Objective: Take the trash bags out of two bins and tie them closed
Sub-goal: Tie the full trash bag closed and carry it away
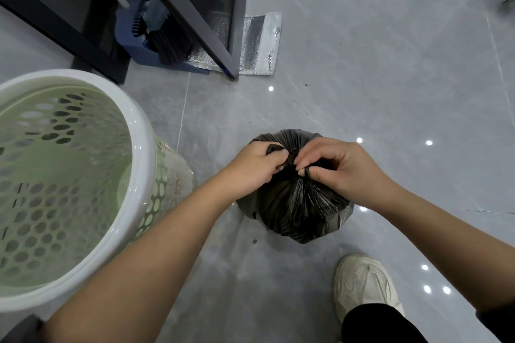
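Gathered black bag (295,211) (beside green bin (144,147))

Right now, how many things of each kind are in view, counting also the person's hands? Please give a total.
black trash bag: 1
green bin: 1
blue dustpan: 1
black brush: 1
silver foil pouch: 1
white shoe: 1
hands: 2, left hand and right hand, both pinching the bag's neck
Total: 8

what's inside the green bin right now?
No liner or trash visible: the green bin shows bare perforated walls and a plain bottom. Its near wall, under the rim, is hidden. The black bag stands on the floor beside it.
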Tool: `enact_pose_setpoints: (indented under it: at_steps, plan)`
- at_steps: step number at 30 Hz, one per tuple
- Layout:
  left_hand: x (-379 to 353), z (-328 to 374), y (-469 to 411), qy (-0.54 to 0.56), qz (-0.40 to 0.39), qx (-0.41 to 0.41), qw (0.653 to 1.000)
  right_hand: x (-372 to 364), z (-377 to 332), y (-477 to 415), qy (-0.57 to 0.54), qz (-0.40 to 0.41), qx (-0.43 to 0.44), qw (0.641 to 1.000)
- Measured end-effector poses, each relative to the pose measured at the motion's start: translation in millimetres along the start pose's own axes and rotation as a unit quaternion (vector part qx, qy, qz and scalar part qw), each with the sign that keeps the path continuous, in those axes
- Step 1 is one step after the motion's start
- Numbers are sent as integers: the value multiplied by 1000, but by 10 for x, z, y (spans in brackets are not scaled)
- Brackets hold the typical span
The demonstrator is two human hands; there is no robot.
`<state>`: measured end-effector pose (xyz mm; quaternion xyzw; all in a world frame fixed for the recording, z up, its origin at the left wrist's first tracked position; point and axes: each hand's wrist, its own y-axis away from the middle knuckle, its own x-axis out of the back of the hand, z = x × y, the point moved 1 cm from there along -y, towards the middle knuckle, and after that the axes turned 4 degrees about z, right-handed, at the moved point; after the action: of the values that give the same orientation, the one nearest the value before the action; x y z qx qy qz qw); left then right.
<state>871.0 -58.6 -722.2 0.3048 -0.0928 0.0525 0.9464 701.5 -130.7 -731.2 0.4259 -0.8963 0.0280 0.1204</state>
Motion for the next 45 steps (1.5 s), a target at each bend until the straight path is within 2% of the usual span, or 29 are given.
enact_pose_setpoints:
  at_steps: [1, 3, 7, 9, 11, 12, 14, 16, 17, 20, 22, 27, 32, 35, 37, 39, 42, 45]
  plan:
    - [-16, 3, -3, 76, 1, 51, 996, -9, 2, -6, 4, 13, 5, 1000]
    - [-35, 2, 16, 200, 26, 97, 975, -9, 15, -21, 3, 31, 8, 999]
    - [-62, -12, 118, 384, 31, 69, 920, 0, 27, -42, -25, 37, -20, 999]
    - [-112, -47, 163, 404, 32, 36, 913, 22, 29, -58, -51, 41, -39, 997]
    - [-157, -99, 180, 334, 59, -22, 941, 42, 28, -65, -71, 39, -54, 995]
    - [-171, -122, 186, 262, 76, -55, 960, 47, 28, -64, -77, 36, -63, 994]
    - [-176, -150, 192, 49, 108, -127, 985, 42, 32, -63, -71, 29, -76, 994]
    - [-164, -144, 188, -164, 124, -194, 959, 24, 33, -56, -62, 22, -82, 994]
    - [-144, -123, 182, -222, 125, -218, 942, 17, 33, -50, -58, 18, -83, 995]
    - [-60, -98, 94, -301, 100, -271, 909, 7, 31, -29, -44, 10, -79, 996]
    - [-10, -103, 51, -322, 78, -285, 899, -3, 21, -27, -32, 9, -66, 997]
    - [88, -15, 103, -334, 60, -237, 910, -41, 18, -40, 28, 23, -28, 999]
    - [112, 46, 97, -463, 51, -243, 851, -77, -5, -52, 75, 6, -19, 997]
    - [113, 55, 95, -514, 21, -224, 828, -92, 2, -51, 96, -17, -18, 995]
    - [117, 56, 99, -499, -5, -208, 841, -91, 7, -32, 112, -24, -18, 993]
    - [109, 60, 89, -427, -25, -166, 888, -95, 4, -8, 128, -22, -11, 991]
    - [52, 61, 69, -232, -47, -35, 971, -112, 12, 14, 147, 1, -1, 989]
    - [-19, 59, 78, -64, -56, 91, 992, -148, 31, 49, 140, 41, -10, 989]
